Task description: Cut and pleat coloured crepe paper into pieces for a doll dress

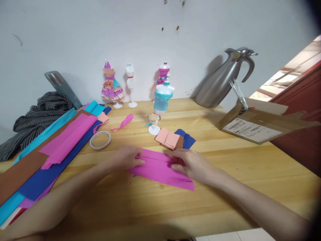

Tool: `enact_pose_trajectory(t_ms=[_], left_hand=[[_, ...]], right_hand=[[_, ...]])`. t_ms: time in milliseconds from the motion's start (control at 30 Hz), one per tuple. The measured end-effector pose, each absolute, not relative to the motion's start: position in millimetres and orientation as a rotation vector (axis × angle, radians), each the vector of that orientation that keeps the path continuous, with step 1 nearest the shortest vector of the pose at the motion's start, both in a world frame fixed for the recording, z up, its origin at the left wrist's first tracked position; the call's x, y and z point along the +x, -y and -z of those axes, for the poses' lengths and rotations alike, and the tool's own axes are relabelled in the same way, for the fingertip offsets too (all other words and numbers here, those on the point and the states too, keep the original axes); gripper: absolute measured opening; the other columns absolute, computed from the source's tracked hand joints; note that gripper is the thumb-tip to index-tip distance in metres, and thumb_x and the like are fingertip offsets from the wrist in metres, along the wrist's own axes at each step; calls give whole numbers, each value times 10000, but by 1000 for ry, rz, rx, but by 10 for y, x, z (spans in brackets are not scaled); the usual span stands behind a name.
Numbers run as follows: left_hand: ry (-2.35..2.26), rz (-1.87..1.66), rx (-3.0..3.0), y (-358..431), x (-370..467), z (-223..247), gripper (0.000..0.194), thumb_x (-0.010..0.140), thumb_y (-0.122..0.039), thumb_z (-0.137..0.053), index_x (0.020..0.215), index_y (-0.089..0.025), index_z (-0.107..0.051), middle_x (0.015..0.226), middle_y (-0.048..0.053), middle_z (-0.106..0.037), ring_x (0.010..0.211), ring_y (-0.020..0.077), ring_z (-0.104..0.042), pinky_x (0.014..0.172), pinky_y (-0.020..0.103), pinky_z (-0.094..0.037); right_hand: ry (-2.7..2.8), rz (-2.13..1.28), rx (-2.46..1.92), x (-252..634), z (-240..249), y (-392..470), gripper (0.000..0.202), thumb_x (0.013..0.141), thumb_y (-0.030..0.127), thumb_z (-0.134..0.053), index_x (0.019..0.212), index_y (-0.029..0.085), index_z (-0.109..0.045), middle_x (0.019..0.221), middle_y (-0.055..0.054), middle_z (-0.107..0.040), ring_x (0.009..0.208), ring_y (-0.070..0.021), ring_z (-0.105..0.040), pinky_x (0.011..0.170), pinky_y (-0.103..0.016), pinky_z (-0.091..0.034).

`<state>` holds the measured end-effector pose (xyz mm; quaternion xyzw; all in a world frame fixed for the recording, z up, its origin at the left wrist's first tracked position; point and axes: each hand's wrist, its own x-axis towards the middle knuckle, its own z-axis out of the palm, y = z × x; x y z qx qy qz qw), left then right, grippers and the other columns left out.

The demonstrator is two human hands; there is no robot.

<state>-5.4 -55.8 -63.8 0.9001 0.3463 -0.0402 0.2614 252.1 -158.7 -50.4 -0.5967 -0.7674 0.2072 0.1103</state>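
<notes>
While the pink sheet (160,171) lay long-axis sideways on the worktop (120,207), dipping rightward, the left hand (125,157) met its left end and the right hand (197,164) its right half, thumbs apart from forefingers; whether either pinched it, I couldn't tell.

A magenta crepe-paper strip (160,170) lies nearly flat on the wooden tabletop, running crosswise and slanting down toward the right, its upper long edge folded over in a narrow band, its right end cut straight.
</notes>
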Motion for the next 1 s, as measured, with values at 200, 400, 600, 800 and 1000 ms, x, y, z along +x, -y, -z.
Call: enact_pose_trajectory(t_ms=[200, 400, 600, 800, 1000], left_hand=[[-983, -62, 2435, 636, -52, 609, 251, 773, -324, -584, 976, -182, -623, 919, 54, -689, 809, 193, -593, 692, 289, -410], [-1148, -346, 2448, 633, -85, 490, 189, 810, -259, -545, 957, -182, -633, 930, 58, -680, 831, 188, -616, 748, 318, -474], [-1104, -155, 2507, 484, -1, 472, 262, 784, -255, -600, 1023, -159, -645, 1026, 95, -688, 996, 251, -593, 864, 365, -454], [-1065, -73, 2497, 420, 128, 568, 103, 746, -182, -582, 811, -158, -659, 816, 44, -683, 789, 181, -599, 706, 284, -456], [-1104, -807, 2096, 427, 67, 397, 225, 803, -267, -544, 963, -144, -642, 836, 45, -663, 737, 140, -585, 694, 272, -470]], right_hand=[[2353, -453, -1694, 2371, 626, 1567, 518, 826, 360, -613, 1283, 119, -576, 1190, -191, -602, 1103, -326, -552, 947, -458, -447], [2353, -362, -1679, 2308, 655, 1528, 431, 880, 350, -541, 1245, 127, -594, 1137, -190, -616, 1061, -325, -543, 924, -493, -441], [2370, -372, -1746, 2272, 687, 1443, 469, 779, 219, -624, 1239, 146, -570, 1106, -165, -624, 1054, -317, -551, 904, -445, -428], [2356, -583, -1713, 2240, 575, 1396, 122, 715, 125, -576, 799, 205, -539, 777, -31, -596, 777, -199, -550, 633, -276, -360], [2177, -786, -1648, 2314, 529, 1327, 210, 672, 102, -545, 626, 204, -368, 602, 33, -452, 575, -117, -394, 527, -245, -245]])
